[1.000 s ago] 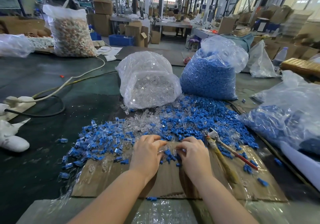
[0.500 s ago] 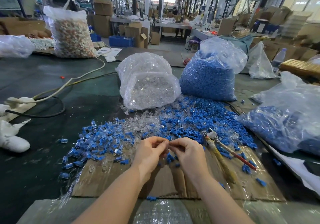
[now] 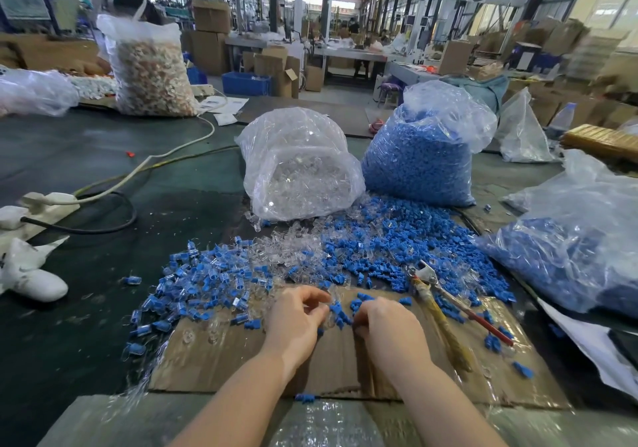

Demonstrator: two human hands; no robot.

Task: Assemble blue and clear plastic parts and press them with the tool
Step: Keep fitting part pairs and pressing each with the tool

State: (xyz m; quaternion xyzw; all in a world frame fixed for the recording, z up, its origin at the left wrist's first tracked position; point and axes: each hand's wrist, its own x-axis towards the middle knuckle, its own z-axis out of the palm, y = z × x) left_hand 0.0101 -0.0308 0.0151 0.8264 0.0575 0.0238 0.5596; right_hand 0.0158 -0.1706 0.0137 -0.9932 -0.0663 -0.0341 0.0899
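Picking at loose parts on cardboard (image 3: pixel 214 353): left hand (image 3: pixel 293 322) pinching clear part (image 3: pixel 329 310), right hand (image 3: pixel 390 329) curled, contents hidden. Blue parts (image 3: pixel 341 317) between hands, touching right fingertips. Tool (image 3: pixel 435 303) just right of right hand, long axis running near-far.

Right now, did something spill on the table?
It looks that way: small blue plastic parts and clear plastic parts lie scattered loose over the dark table and brown cardboard sheet, below the two standing plastic bags, probably as the working pile.
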